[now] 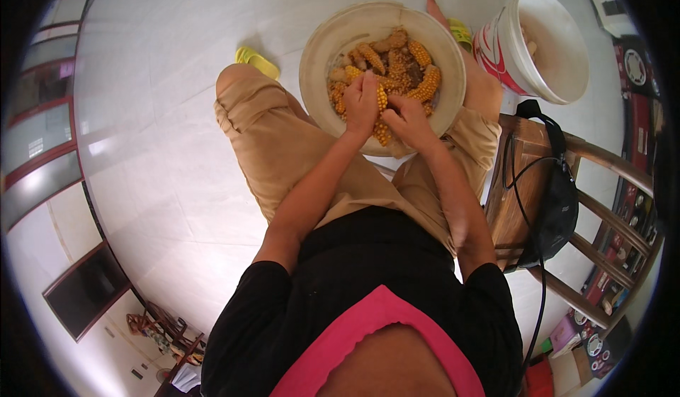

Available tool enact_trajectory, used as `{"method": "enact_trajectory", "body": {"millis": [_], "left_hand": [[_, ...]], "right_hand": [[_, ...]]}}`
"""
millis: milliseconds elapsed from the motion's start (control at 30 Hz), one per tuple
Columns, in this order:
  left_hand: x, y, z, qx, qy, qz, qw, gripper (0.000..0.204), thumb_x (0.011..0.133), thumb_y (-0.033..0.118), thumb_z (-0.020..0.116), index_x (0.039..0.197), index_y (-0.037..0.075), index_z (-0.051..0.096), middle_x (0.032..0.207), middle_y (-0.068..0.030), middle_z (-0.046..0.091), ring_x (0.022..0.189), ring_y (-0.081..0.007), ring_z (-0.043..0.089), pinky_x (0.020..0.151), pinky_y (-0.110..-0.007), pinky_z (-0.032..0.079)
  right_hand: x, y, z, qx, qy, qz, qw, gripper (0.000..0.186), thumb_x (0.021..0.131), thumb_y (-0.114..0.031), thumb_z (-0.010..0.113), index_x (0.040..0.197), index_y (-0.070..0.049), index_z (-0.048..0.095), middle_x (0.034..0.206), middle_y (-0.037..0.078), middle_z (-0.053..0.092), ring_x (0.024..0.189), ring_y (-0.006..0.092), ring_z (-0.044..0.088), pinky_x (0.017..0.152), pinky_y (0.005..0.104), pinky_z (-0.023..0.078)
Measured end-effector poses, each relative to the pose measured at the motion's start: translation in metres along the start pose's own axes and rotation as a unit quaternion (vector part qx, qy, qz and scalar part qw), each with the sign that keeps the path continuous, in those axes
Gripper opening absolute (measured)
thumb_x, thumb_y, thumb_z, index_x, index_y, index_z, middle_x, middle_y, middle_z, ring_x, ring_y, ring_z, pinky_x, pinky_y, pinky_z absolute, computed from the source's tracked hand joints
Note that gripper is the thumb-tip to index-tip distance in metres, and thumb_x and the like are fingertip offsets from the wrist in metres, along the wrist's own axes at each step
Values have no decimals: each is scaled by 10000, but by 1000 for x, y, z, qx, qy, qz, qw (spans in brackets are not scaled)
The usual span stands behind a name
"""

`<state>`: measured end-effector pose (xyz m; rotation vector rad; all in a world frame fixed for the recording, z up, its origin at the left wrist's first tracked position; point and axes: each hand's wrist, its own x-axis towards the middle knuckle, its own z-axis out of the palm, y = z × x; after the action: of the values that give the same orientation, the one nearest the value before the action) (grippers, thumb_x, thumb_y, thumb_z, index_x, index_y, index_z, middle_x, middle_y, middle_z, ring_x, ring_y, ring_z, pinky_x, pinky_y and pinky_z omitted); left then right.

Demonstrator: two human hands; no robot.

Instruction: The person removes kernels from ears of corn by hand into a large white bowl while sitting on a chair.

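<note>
A pale round basin [312, 78] sits before me between my knees. Inside it lie several yellow corn cobs [428, 84], loose kernels and some bare cobs. Over the basin's near side, my left hand [363, 105] is closed around a yellow corn cob [382, 98] that stands out past its fingers. My right hand [409, 121] is closed against the lower part of that same cob, its thumb close to the kernels. The palm sides of both hands are hidden from view.
A white bucket [496, 51] with red marks stands beyond my right knee, pale pieces inside. At my right, a wooden chair [528, 149] carries a black bag [556, 216] with a trailing cable. Yellow-green slippers [258, 63] are on the floor. Dark-framed cabinets [42, 142] line the left.
</note>
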<state>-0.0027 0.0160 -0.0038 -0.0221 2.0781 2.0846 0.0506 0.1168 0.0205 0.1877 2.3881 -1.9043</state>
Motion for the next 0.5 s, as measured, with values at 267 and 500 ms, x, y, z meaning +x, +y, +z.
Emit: {"method": "enact_trajectory", "body": {"millis": [267, 500], "left_hand": [[1, 4, 3, -81, 6, -84, 993, 303, 846, 226, 422, 619, 29, 457, 584, 24, 394, 558, -63, 343, 500, -239, 296], [8, 0, -2, -237, 58, -198, 949, 268, 833, 259, 446, 694, 37, 504, 619, -1, 460, 575, -93, 429, 529, -249, 353]], "right_hand": [[-1, 28, 12, 175, 90, 56, 979, 208, 701, -113, 442, 795, 42, 545, 652, 59, 522, 613, 126, 473, 575, 256, 394], [1, 9, -9, 219, -25, 117, 968, 270, 792, -214, 491, 907, 24, 547, 742, 21, 529, 658, 85, 462, 580, 223, 387]]}}
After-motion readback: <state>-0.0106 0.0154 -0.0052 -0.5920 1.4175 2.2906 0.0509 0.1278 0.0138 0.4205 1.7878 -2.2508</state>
